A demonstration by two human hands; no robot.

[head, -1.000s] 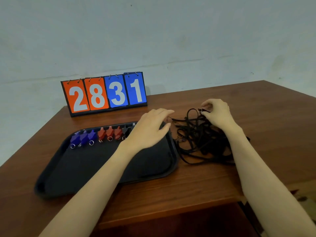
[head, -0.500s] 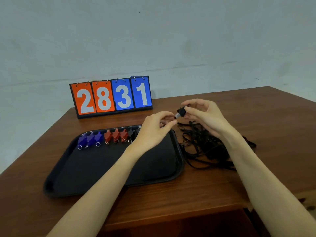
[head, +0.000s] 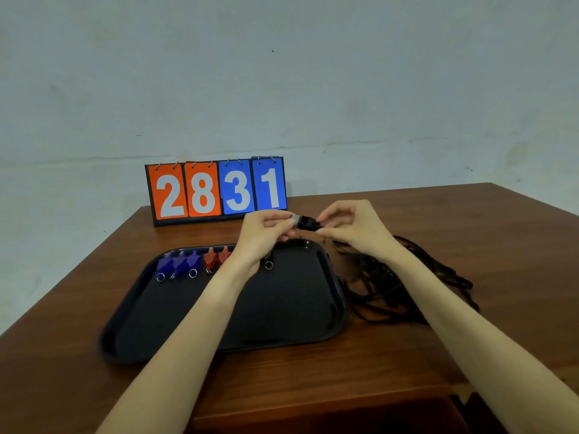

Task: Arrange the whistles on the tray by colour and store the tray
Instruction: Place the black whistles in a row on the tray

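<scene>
Seeing both hands raised over the tray's far edge, sharing one black whistle (head: 305, 223). Left hand (head: 263, 233) pinches its pale mouthpiece end with curled fingers; right hand (head: 351, 228) pinches the other end, fingers curled in too. I can't tell if a cord is attached to it. Tray (head: 313, 321) sits mid-table, black. Along its far edge: three blue whistles (head: 180, 263) toward the far-left corner, then red whistles (head: 216, 258) touching in a row, two visible, the left wrist hides the rest. One ring (head: 268, 265) shows just right of that wrist. Black cords (head: 391, 289) lie tangled on the table just off the tray's right edge. Scoreboard (head: 216, 191) reads 2831, at the table's far edge.
</scene>
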